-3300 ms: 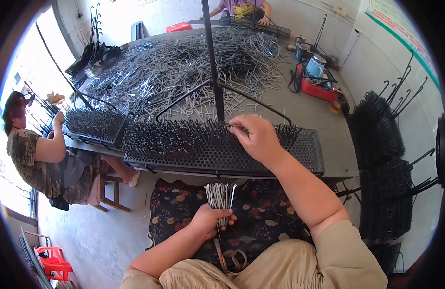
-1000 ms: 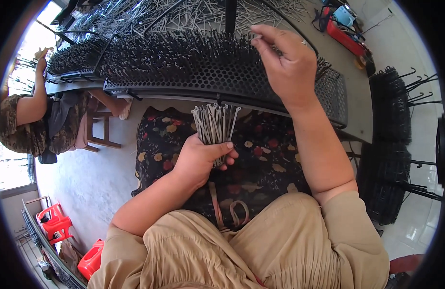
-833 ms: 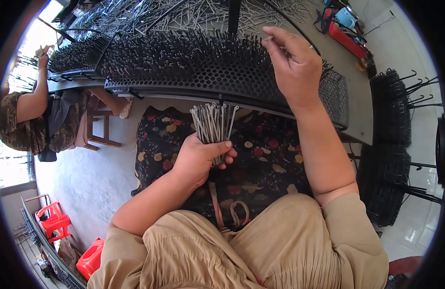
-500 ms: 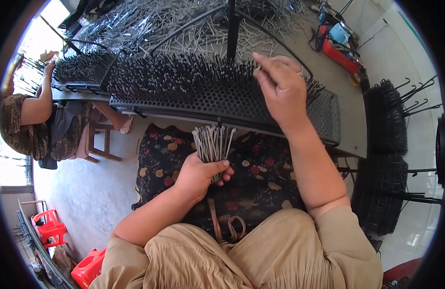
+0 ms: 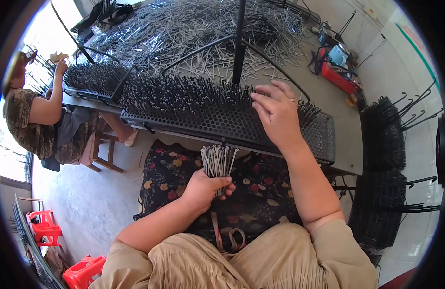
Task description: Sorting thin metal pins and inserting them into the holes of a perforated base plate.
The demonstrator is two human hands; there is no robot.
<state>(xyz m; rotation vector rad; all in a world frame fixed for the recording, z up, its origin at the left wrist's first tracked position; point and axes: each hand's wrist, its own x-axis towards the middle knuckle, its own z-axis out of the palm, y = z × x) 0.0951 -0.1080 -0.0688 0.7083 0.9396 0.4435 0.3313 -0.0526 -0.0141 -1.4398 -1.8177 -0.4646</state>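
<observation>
Metal pins (image 5: 218,160) stand bunched upright in the left hand (image 5: 205,190), fist closed around them, near the body over a floral cloth (image 5: 261,192). Farther off, the right hand (image 5: 277,115) rests palm-down on the perforated black tray (image 5: 217,120), fingers curled among planted pins; whether it pinches one I cannot tell

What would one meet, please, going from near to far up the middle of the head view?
Tan trousers → left hand gripping a bundle of metal pins → perforated black tray bristling with pins → black pole → heap of loose metal pins.
</observation>
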